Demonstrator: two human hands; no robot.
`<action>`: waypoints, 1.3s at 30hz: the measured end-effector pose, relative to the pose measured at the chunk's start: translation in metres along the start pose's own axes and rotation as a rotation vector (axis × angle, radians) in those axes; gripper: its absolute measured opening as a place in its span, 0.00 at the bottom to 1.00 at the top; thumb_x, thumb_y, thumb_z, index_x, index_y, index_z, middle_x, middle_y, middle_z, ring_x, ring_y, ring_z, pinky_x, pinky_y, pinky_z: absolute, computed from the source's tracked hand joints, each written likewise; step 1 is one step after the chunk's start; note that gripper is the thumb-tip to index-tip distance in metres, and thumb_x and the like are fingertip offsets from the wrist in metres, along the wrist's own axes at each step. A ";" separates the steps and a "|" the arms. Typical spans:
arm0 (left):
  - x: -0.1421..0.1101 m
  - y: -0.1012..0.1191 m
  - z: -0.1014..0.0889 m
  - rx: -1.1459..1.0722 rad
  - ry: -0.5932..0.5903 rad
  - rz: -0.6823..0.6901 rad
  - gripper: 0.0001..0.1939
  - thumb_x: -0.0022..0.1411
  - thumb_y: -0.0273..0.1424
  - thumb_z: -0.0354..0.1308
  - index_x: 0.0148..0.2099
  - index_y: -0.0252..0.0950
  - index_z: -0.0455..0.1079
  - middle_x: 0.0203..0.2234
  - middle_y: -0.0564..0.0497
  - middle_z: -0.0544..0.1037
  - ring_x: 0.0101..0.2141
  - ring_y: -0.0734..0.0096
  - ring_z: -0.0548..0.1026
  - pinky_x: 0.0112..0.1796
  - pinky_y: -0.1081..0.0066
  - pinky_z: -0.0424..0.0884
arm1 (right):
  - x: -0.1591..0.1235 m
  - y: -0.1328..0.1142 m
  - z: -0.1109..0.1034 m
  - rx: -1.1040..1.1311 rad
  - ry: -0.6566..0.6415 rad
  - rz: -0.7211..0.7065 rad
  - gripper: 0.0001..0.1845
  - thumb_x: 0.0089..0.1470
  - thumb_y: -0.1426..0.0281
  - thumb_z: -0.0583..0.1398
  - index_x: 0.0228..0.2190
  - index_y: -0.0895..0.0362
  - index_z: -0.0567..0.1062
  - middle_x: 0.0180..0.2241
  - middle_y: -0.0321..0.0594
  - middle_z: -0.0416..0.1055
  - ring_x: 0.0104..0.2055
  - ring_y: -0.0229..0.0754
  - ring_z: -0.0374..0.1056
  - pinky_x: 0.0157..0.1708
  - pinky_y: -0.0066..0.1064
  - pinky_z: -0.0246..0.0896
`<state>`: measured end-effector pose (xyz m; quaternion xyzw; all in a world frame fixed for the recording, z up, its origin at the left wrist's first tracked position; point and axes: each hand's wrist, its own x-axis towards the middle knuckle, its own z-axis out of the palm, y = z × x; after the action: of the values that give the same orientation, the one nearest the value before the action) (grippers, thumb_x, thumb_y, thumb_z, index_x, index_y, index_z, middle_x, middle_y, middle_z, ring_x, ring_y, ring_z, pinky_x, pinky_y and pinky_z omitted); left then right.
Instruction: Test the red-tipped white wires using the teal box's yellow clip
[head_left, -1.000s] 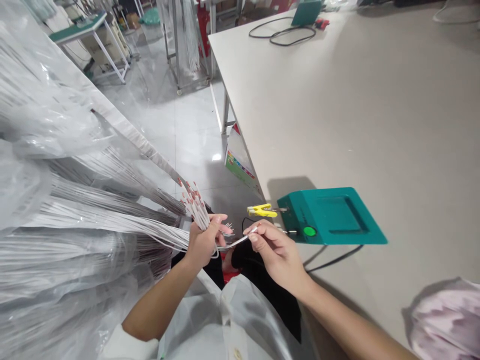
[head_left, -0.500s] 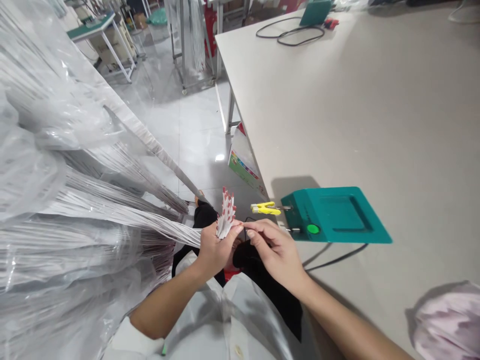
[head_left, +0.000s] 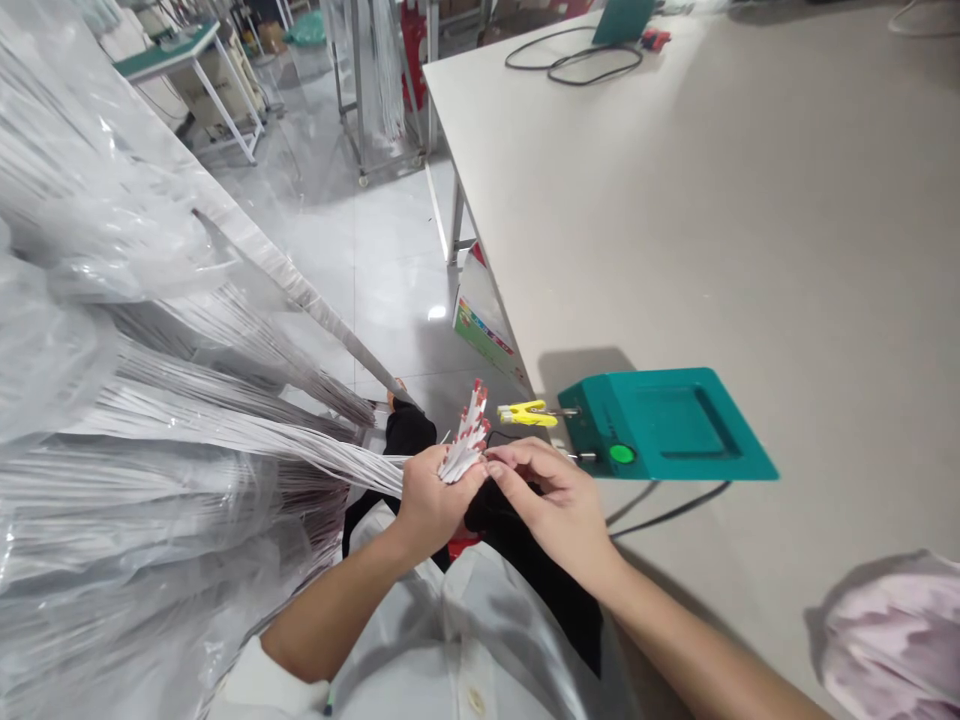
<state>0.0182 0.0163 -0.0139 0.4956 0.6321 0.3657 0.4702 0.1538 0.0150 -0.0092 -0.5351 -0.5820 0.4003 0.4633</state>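
Note:
My left hand (head_left: pixel 439 500) is closed around a bundle of thin white wires (head_left: pixel 466 440), whose red-tipped ends stick up out of the fist. The wires trail off to the left from behind that hand. Thumb and forefinger of my right hand (head_left: pixel 555 495) are pinched together right beside the bundle, close to my left thumb. Whatever lies between those fingertips is too small to make out. Just beyond my right hand, a teal device (head_left: pixel 667 425) with a green button sits at the table's edge. A yellow clip (head_left: pixel 527 412) projects from its left side.
Plastic-wrapped bunches of wires (head_left: pixel 150 420) hang along a rail (head_left: pixel 300 290) on my left. The pale table (head_left: pixel 675 220) reaches far to the right. A pink cloth item (head_left: pixel 900 640) lies near its front, and a black cable (head_left: pixel 600 65) at the back. A box (head_left: pixel 484 325) stands under the table.
The bundle's red-tipped ends have tilted and shifted slightly to the right in my left hand. My right fingertips remain pinched beside it. The view has moved a little.

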 end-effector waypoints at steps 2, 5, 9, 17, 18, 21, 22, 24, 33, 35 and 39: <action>0.001 0.001 0.000 -0.018 -0.011 -0.006 0.08 0.50 0.33 0.59 0.29 0.32 0.74 0.22 0.51 0.75 0.27 0.70 0.71 0.30 0.72 0.66 | 0.002 0.000 0.001 0.010 -0.010 0.042 0.07 0.51 0.66 0.59 0.26 0.56 0.75 0.27 0.39 0.70 0.28 0.38 0.67 0.26 0.29 0.64; 0.001 0.007 -0.003 -0.078 -0.053 -0.015 0.08 0.51 0.32 0.59 0.30 0.31 0.75 0.22 0.51 0.75 0.27 0.70 0.71 0.31 0.71 0.67 | 0.005 0.001 0.003 0.058 -0.050 0.088 0.09 0.53 0.65 0.58 0.26 0.56 0.74 0.28 0.39 0.69 0.28 0.38 0.66 0.25 0.29 0.63; 0.001 0.016 -0.006 -0.145 -0.038 -0.049 0.06 0.49 0.30 0.60 0.27 0.32 0.75 0.21 0.51 0.76 0.26 0.71 0.72 0.31 0.72 0.68 | 0.006 0.003 0.007 0.104 -0.052 0.115 0.09 0.53 0.65 0.57 0.26 0.56 0.72 0.26 0.38 0.67 0.25 0.36 0.62 0.23 0.28 0.59; 0.001 0.012 -0.006 -0.184 -0.050 -0.092 0.07 0.49 0.31 0.60 0.28 0.33 0.76 0.17 0.52 0.74 0.21 0.73 0.70 0.26 0.73 0.67 | 0.008 0.001 0.012 0.315 -0.087 0.269 0.12 0.51 0.61 0.57 0.26 0.57 0.70 0.22 0.34 0.62 0.22 0.34 0.57 0.23 0.27 0.55; 0.001 0.011 -0.006 -0.174 -0.066 -0.093 0.07 0.50 0.31 0.60 0.29 0.33 0.76 0.15 0.53 0.73 0.20 0.74 0.70 0.25 0.74 0.66 | 0.008 0.001 0.012 0.346 -0.090 0.281 0.12 0.51 0.61 0.57 0.25 0.57 0.70 0.21 0.33 0.61 0.22 0.34 0.57 0.22 0.27 0.55; 0.001 0.006 -0.006 -0.156 -0.080 -0.101 0.09 0.51 0.33 0.60 0.32 0.32 0.76 0.12 0.54 0.69 0.19 0.75 0.67 0.23 0.74 0.65 | 0.009 0.001 0.012 0.401 -0.091 0.292 0.12 0.51 0.60 0.57 0.25 0.57 0.69 0.19 0.32 0.59 0.20 0.33 0.55 0.21 0.27 0.54; 0.001 0.005 -0.006 -0.158 -0.077 -0.108 0.10 0.51 0.33 0.60 0.32 0.32 0.76 0.12 0.55 0.68 0.18 0.75 0.67 0.23 0.74 0.64 | 0.009 0.002 0.012 0.399 -0.084 0.288 0.13 0.51 0.60 0.57 0.25 0.57 0.69 0.19 0.32 0.59 0.21 0.33 0.56 0.21 0.27 0.54; 0.001 0.004 -0.005 -0.170 -0.070 -0.126 0.11 0.51 0.34 0.60 0.33 0.32 0.76 0.12 0.55 0.67 0.18 0.76 0.66 0.23 0.74 0.64 | 0.009 0.003 0.012 0.373 -0.059 0.270 0.13 0.51 0.59 0.57 0.25 0.56 0.69 0.19 0.33 0.61 0.22 0.35 0.58 0.21 0.27 0.56; 0.003 0.011 -0.010 -0.169 -0.107 -0.085 0.13 0.53 0.37 0.59 0.33 0.32 0.75 0.14 0.55 0.67 0.19 0.77 0.65 0.24 0.74 0.63 | 0.012 0.010 0.000 0.158 0.030 0.097 0.11 0.54 0.63 0.55 0.29 0.56 0.72 0.28 0.40 0.68 0.29 0.39 0.66 0.26 0.30 0.63; 0.003 0.013 -0.011 -0.163 -0.115 -0.092 0.13 0.53 0.37 0.58 0.33 0.32 0.75 0.13 0.55 0.66 0.19 0.75 0.65 0.24 0.74 0.63 | 0.016 0.005 -0.010 0.108 0.011 -0.007 0.09 0.54 0.65 0.56 0.34 0.55 0.73 0.33 0.42 0.69 0.31 0.38 0.66 0.27 0.30 0.64; 0.003 0.017 -0.015 -0.138 -0.171 -0.083 0.10 0.51 0.36 0.59 0.30 0.33 0.75 0.13 0.55 0.66 0.20 0.75 0.65 0.24 0.74 0.62 | 0.024 -0.010 -0.025 -0.046 -0.238 -0.192 0.09 0.52 0.67 0.59 0.36 0.53 0.75 0.38 0.42 0.69 0.33 0.38 0.67 0.29 0.29 0.64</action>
<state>0.0088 0.0235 0.0055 0.4648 0.5827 0.3451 0.5703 0.1758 0.0374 0.0089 -0.4360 -0.6904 0.4014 0.4148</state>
